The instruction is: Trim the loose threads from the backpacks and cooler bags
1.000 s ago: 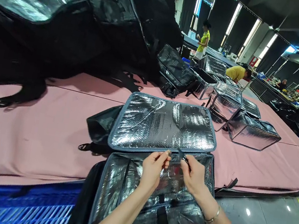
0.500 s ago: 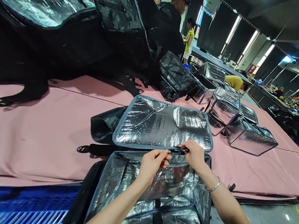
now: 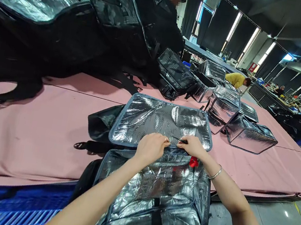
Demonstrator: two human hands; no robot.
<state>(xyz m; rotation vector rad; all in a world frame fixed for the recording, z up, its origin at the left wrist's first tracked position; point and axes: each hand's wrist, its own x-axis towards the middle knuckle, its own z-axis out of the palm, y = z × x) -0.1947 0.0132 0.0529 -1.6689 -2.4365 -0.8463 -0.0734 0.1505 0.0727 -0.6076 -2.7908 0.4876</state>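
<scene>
An insulated bag (image 3: 155,193) with a silver foil lining lies open in front of me. Its flat foil lid (image 3: 149,118), bound in grey-blue trim, is folded back onto the pink table. My left hand (image 3: 152,147) pinches the lid's near edge around the middle. Just to its right, my right hand (image 3: 192,147) is closed on small dark thread snips (image 3: 182,140), whose thin tip points left above the trim. A red scrap (image 3: 194,162) hangs below the right hand; what it is attached to is hidden.
The pink table (image 3: 51,123) holds several foil-lined bags (image 3: 251,136) at right and a pile of black bags (image 3: 99,39) at left. A blue slatted crate (image 3: 14,214) sits below the near edge. A person in dark clothes (image 3: 165,19) stands behind the pile.
My left hand has moved slightly up and turned knuckles-up against the lid's edge. My right hand has shifted a little, and the snips' tip and red scrap now show.
</scene>
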